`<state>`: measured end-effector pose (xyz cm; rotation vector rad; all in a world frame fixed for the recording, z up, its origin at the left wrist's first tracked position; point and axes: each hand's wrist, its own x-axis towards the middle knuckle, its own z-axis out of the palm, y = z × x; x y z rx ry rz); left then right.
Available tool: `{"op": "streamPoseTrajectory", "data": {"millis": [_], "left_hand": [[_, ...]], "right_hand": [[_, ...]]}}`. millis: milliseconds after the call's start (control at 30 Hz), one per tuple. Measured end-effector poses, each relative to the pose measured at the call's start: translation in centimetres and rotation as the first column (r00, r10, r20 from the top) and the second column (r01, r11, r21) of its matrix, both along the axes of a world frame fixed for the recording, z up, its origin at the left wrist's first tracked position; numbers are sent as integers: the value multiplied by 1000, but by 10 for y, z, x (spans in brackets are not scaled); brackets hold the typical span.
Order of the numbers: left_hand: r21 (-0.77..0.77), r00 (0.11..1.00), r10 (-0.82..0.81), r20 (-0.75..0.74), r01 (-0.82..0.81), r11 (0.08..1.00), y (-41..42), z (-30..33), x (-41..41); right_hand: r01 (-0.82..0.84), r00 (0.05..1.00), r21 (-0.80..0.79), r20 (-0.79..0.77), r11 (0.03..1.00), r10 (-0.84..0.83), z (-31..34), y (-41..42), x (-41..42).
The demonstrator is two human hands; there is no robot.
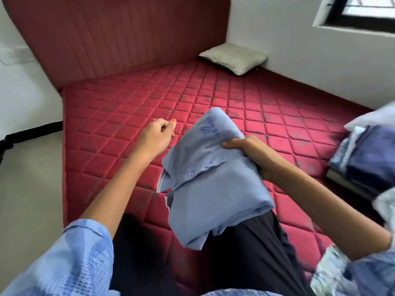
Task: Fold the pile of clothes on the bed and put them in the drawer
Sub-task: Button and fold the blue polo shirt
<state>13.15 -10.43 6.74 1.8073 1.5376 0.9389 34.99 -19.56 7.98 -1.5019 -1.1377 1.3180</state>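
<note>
I see the folded shirt held up in the air above the bed, over my dark trousers, and it sits in my right hand. That hand grips the shirt at its right edge, about a third of the way down from the top: the thumb lies across the front of the cloth and the fingers curl round behind, out of sight. The lower part of the bundle hangs below the grip, with loose layers showing at the bottom.

The shirt is soft, pale blue-grey cloth, folded into a thick oblong packet. A row of small blue buttons runs across its middle, the collar juts out on the left side, and blue stitched lettering sits near the top end, too small for me to read.

My left hand is just left of the shirt and apart from it. Its fingers are loosely curled with nothing between them, a ring on one finger, and it hovers near the bed's surface; I cannot tell whether it touches.

The bed is a red quilted mattress with diamond stitching and dark smudges, backed by a padded ribbed headboard of duller red. A grey-beige pillow lies in the far right corner. At the right edge sits a stack of folded clothes, dark navy and pale, blurred.
</note>
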Motion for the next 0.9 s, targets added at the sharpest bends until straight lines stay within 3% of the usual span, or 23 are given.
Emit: {"op": "streamPoseTrajectory", "data": {"millis": [133,367,500,633,767,900], "left_hand": [[-48,974,-206,-94,202,978,-8,-8,38],[-81,825,-545,-149,539,839,-37,-14,170],[-109,712,-687,-144,679,726,-60,-16,237],[-114,656,-741,-141,733,670,-80,-20,277],[-116,632,-753,-184,747,655,-83,-29,299],[-152,628,-746,-220,734,662,-85,-35,314]], "right_hand": [[155,964,-117,-198,981,-176,13,-57,46],[571,745,-40,-393,820,-538,27,-158,126],[744,567,-43,-488,667,-664,30,-198,164],[867,405,-22,-551,497,-730,35,-218,200],[969,218,69,-695,239,-685,34,-230,233],[1000,22,18,-797,12,-604,-1,-247,252]]}}
